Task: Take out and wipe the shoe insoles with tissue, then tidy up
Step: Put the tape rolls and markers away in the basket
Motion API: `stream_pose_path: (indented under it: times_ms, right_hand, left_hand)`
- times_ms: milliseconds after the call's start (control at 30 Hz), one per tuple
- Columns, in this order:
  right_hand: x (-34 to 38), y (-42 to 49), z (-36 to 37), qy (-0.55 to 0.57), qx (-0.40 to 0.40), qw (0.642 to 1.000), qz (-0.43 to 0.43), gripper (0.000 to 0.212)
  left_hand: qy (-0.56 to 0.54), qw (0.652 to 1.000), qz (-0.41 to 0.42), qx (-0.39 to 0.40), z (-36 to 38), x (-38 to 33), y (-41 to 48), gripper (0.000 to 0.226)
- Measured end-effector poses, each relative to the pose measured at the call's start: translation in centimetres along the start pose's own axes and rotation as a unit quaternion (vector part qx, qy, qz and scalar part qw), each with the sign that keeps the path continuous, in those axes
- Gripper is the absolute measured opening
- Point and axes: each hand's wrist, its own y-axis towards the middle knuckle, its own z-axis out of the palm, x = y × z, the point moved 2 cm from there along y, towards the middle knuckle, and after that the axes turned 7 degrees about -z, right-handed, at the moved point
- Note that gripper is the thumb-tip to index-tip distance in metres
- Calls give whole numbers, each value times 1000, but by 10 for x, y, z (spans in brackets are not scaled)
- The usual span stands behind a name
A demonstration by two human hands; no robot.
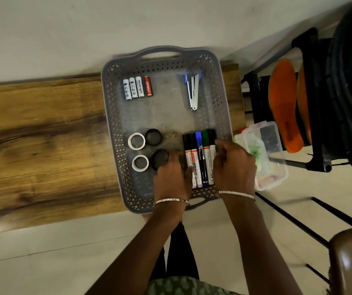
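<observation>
Fingers (219, 149) flank markers (200, 155) in tray (111, 124) (wooden table (43, 135), pale floor (64, 252)).

The wooden bench (43, 135) before me bears one thing I can be sure of: a grey perforated tray (112, 124) at its three o'clock end. The tray spans the bench from the twelve o'clock edge to the six o'clock edge.

**Two orange shoe insoles** (285, 99), each with a dark greyish rim, at the right edge of the view. They sit side by side and lengthwise on a black metal rack (316, 116), past the end of the wooden bench (43, 145), orange faces toward the camera. The left insole (282, 81) shows in full, with a darker patch near its lower end. The right insole (301, 96) is largely hidden behind a rack bar.
</observation>
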Motion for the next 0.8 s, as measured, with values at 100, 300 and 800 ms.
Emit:
stream_pose_path:
  times_ms: [100, 300, 800]
  right_hand:
    - [8, 26, -1, -31, 35, 996, -79, 35]
    - [14, 59, 3, -170, 147, 967, -115, 25]
    - [11, 73, 11, -223, 163, 947, -166, 20]
  left_hand:
    - [-31, 1000, -3, -6, 1, 0, 6, 37]
    - [-52, 998, -19, -18, 3, -4, 10, 33]
    - [-52, 998, 18, -22, -1, -2, 10, 37]
